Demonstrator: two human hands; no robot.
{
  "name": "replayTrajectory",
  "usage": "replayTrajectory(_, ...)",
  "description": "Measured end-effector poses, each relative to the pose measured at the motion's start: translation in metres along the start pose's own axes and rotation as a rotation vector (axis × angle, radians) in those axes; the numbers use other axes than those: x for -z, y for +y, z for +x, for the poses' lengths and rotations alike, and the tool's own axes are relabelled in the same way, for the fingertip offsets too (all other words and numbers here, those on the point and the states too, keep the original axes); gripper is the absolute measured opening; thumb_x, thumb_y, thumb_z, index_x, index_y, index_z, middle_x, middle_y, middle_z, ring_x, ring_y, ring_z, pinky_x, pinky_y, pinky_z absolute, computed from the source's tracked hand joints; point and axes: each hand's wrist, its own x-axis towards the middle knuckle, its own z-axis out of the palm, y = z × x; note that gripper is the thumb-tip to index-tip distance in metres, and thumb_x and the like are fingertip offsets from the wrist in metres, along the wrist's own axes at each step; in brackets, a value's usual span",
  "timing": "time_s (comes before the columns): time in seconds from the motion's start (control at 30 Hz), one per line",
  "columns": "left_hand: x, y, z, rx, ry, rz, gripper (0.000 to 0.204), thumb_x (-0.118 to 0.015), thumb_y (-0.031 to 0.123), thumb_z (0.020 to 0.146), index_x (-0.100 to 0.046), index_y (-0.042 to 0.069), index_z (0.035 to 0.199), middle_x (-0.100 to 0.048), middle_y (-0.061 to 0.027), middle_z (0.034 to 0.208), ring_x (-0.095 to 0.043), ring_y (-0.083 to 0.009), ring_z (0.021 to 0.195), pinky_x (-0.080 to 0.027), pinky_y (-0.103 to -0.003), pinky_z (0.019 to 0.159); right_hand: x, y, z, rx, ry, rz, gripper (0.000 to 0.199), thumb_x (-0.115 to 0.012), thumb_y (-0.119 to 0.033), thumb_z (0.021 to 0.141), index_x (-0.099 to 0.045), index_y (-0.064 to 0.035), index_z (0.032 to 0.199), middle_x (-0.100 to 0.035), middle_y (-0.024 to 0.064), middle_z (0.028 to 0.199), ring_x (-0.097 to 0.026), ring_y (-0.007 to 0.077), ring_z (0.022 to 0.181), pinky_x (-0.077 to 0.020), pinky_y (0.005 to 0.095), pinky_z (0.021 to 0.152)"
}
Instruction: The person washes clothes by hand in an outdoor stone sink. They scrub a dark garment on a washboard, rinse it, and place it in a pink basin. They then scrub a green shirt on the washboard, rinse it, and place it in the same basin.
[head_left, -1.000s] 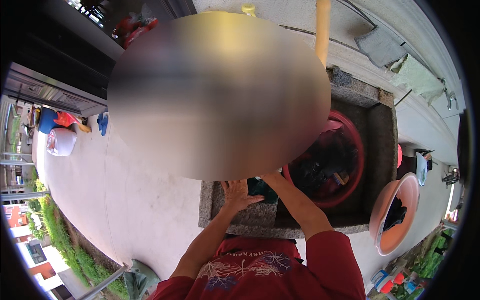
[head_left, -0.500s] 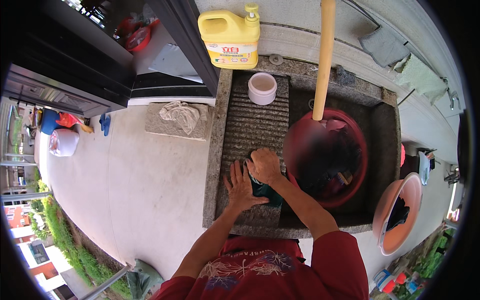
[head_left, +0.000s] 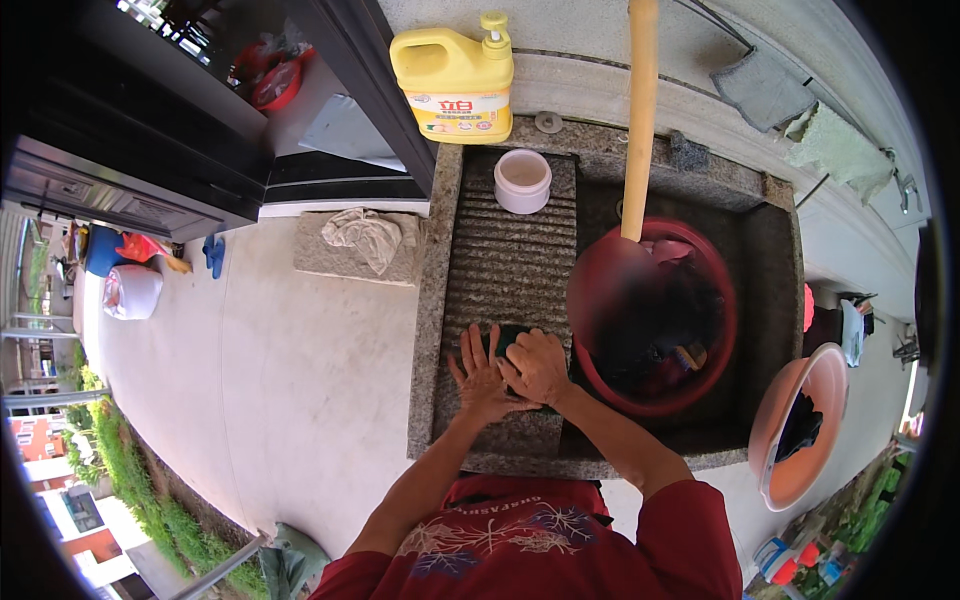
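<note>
A dark green cloth (head_left: 510, 338) lies bunched on the ribbed stone washboard (head_left: 508, 255), mostly covered by my hands. My left hand (head_left: 484, 387) rests flat with its fingers spread, pressing the cloth's left side. Beside it, my right hand (head_left: 536, 368) is closed in a fist on the cloth, its knuckles near my left fingers. To the right, a red basin (head_left: 728, 300) stands in the stone sink, holding dark wet clothes (head_left: 660, 325) and a brush (head_left: 690, 357). A blur covers the basin's left part.
At the washboard's far end stands a pale pink tub (head_left: 522, 182). A yellow pump jug (head_left: 455, 85) is behind it. A wooden pole (head_left: 640, 120) slants into the basin. Right of the sink is an orange-pink basin (head_left: 815, 430); left, a grey rag (head_left: 365, 235) lies on a stone slab (head_left: 315, 250).
My right hand has moved down toward me, drawing close against my left hand. More green cloth now shows beyond it, less below. The left hand has stayed nearly in place.
</note>
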Motion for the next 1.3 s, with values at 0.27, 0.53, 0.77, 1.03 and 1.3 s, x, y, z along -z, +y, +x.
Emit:
replayTrajectory(0.27,0.04,0.016,0.009,0.054,-0.246,-0.186,0.151,-0.064,0.086,0.039,0.006,0.01,0.148,0.012,-0.0219,0.152,0.013,-0.0379,0.14,0.001,-0.066,0.104,-0.026,0.058,0.086,-0.303,0.25,-0.304,0.02,-0.067,-0.029,0.077,-0.061,-0.0121,0.086,-0.046,0.0079,0.097,-0.043,0.0267,0.093,-0.0295,0.0458,0.076)
replayTrajectory(0.53,0.05,0.017,0.001,0.056,-0.186,-0.12,0.146,-0.067,0.084,0.04,0.003,0.016,0.149,0.013,-0.0202,0.152,0.015,-0.0364,0.14,0.001,-0.066,0.104,0.002,-0.002,-0.024,-0.064,-0.108,-0.078,0.02,-0.065,-0.026,0.079,-0.054,-0.0096,0.074,-0.044,0.0044,0.074,-0.044,0.0221,0.077,-0.0341,0.0391,0.064)
replayTrajectory(0.77,0.043,0.023,0.006,0.032,-0.091,-0.297,0.141,-0.062,0.087,0.042,-0.001,0.018,0.149,0.009,-0.0212,0.152,0.01,-0.0402,0.14,0.002,-0.067,0.103,-0.037,0.081,0.088,-0.342,0.209,-0.188,0.019,-0.062,-0.027,0.082,-0.059,-0.0082,0.081,-0.052,0.0074,0.085,-0.048,0.0267,0.088,-0.0387,0.0452,0.076)
replayTrajectory(1.03,0.054,0.024,0.003,0.073,-0.026,-0.296,0.133,-0.068,0.079,0.05,-0.004,0.017,0.148,0.001,-0.0207,0.151,0.005,-0.0387,0.14,0.003,-0.063,0.105,0.091,0.118,-0.031,-0.499,0.52,0.0,0.013,-0.061,-0.003,0.074,-0.054,-0.0058,0.085,-0.052,0.0117,0.083,-0.055,0.0334,0.078,-0.0464,0.0435,0.066)
replayTrajectory(1.3,0.056,0.025,0.001,0.053,0.008,-0.245,0.132,-0.068,0.078,0.05,-0.006,0.014,0.147,-0.002,-0.0229,0.15,0.0,-0.0421,0.138,-0.001,-0.067,0.103,0.13,0.166,-0.162,-0.906,-0.126,-0.607,0.061,-0.076,-0.026,0.06,-0.044,-0.0128,0.11,-0.043,0.0146,0.116,-0.054,0.0358,0.098,-0.048,0.0481,0.076)
